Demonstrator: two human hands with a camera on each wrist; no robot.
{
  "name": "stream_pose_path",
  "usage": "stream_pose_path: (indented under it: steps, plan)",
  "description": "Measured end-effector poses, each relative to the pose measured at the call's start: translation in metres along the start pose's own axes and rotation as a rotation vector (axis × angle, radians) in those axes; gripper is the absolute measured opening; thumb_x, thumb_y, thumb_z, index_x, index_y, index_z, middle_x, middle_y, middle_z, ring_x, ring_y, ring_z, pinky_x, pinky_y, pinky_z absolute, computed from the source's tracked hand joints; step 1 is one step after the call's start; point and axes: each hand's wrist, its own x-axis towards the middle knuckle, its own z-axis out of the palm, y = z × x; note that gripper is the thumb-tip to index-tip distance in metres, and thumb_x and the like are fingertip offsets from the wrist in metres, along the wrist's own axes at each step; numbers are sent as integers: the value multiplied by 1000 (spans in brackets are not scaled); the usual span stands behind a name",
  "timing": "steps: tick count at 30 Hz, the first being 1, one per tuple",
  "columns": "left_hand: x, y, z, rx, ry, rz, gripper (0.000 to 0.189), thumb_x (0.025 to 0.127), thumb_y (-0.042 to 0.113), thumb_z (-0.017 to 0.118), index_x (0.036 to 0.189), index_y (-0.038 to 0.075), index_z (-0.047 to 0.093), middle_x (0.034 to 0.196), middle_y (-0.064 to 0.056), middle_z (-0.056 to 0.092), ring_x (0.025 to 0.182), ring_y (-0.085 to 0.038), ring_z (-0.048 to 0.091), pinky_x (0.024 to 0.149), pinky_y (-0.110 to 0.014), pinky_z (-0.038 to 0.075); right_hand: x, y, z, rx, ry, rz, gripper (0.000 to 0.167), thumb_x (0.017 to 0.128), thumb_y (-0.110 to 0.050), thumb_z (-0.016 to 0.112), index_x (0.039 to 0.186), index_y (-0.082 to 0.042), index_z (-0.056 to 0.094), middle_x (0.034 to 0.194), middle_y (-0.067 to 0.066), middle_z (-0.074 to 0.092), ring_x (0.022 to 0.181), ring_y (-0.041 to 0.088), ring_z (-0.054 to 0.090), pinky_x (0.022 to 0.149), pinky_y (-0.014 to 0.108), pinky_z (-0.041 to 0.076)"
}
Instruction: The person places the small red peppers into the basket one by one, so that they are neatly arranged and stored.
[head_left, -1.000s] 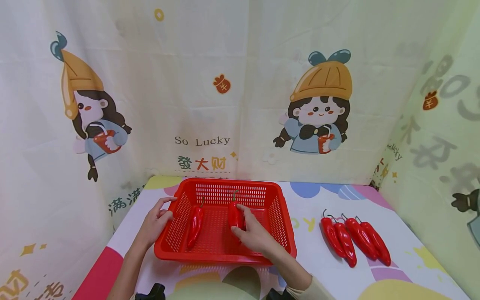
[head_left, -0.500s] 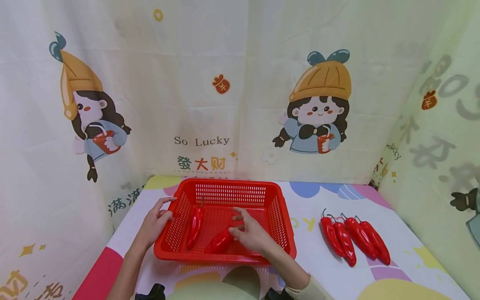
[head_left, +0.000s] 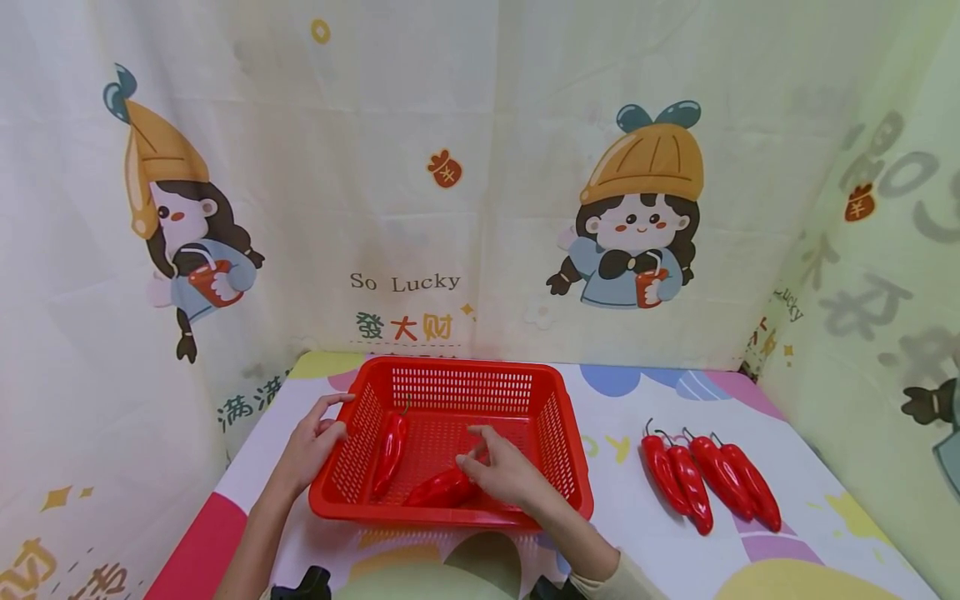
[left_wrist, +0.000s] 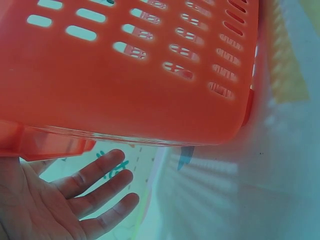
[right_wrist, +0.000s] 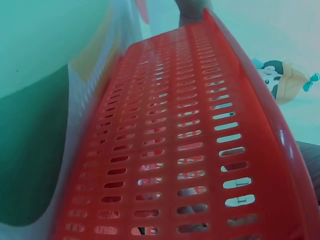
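Observation:
On the table stands a red slotted plastic basket (head_left: 420, 517) with two red chili peppers in it. One chili pepper (head_left: 391, 450) lies lengthwise along the left side, stem to the back. The other chili pepper (head_left: 441, 490) lies slanting near the front wall, its right end hidden under my right hand (head_left: 506, 471). That hand hovers inside the basket, thumb and index finger spread apart just above this pepper. My left hand (head_left: 309, 446) is at the left rim with the index fingertip against it; in the left wrist view its other fingers (left_wrist: 102, 192) extend loosely below the rim.
Several more red chili peppers (head_left: 712, 479) lie side by side on the patterned tabletop (head_left: 600, 533), right of the basket. A printed cloth (head_left: 510, 250) hangs behind the table and along both sides. The right wrist view is mostly filled by the basket's slotted wall (right_wrist: 165, 107).
My right hand has let go of the second chili pepper, which had stood nearly lengthwise in its fingers and now lies slanting near the front wall. The left hand has stayed at the rim.

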Motion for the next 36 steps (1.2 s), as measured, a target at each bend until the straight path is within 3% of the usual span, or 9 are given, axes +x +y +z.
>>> stream_pose_path:
  steps: [3, 5, 9, 12, 14, 29, 36]
  plan:
    - [1, 0, 0, 2, 0, 0, 55, 97, 13, 56, 150, 20, 42, 105, -20, 71, 78, -27, 70, 71, -37, 64, 2, 1, 2, -61, -37, 28, 62, 94, -32, 71, 143, 0, 50, 87, 6, 68, 73, 19, 64, 68, 35, 56]
    - [1, -1, 0, 4, -1, 2, 55, 97, 13, 56, 150, 20, 42, 104, -20, 71, 78, -27, 70, 70, -37, 64, 3, 2, 4, -133, -68, 36, 59, 94, -33, 71, 139, 1, 53, 90, 7, 70, 77, 21, 65, 73, 40, 58]
    - [1, -2, 0, 4, -7, 4, 56, 97, 13, 56, 150, 19, 42, 104, -20, 71, 78, -27, 71, 70, -37, 64, 5, 2, 5, -263, -140, 9, 64, 94, -39, 69, 143, -2, 53, 119, 10, 70, 108, 29, 66, 95, 56, 55]
    - [1, 0, 0, 4, -9, 6, 55, 97, 12, 56, 150, 19, 42, 104, -20, 70, 79, -28, 71, 70, -37, 64, 6, 0, 6, -261, -181, -11, 69, 94, -43, 67, 150, -6, 49, 137, 12, 63, 129, 33, 57, 106, 61, 46]
    - [1, 1, 0, 6, -9, 6, 55, 97, 12, 56, 150, 20, 42, 104, -20, 70, 79, -28, 70, 71, -37, 64, 6, 0, 6, -241, -192, -15, 69, 95, -43, 66, 152, -9, 47, 141, 12, 60, 133, 33, 54, 108, 63, 44]
    - [1, -2, -1, -6, -5, -4, 56, 97, 12, 56, 150, 20, 42, 106, -20, 70, 80, -28, 71, 71, -38, 64, 5, 1, 5, -211, -148, -26, 64, 95, -41, 67, 148, -9, 51, 134, 12, 64, 124, 33, 59, 101, 61, 50]
    - [2, -4, -1, -15, -9, -1, 56, 97, 12, 56, 151, 20, 41, 106, -20, 70, 79, -28, 71, 71, -38, 64, -2, -1, -1, -232, -36, -70, 66, 92, -43, 71, 146, -9, 53, 138, 16, 61, 125, 36, 58, 95, 64, 53]
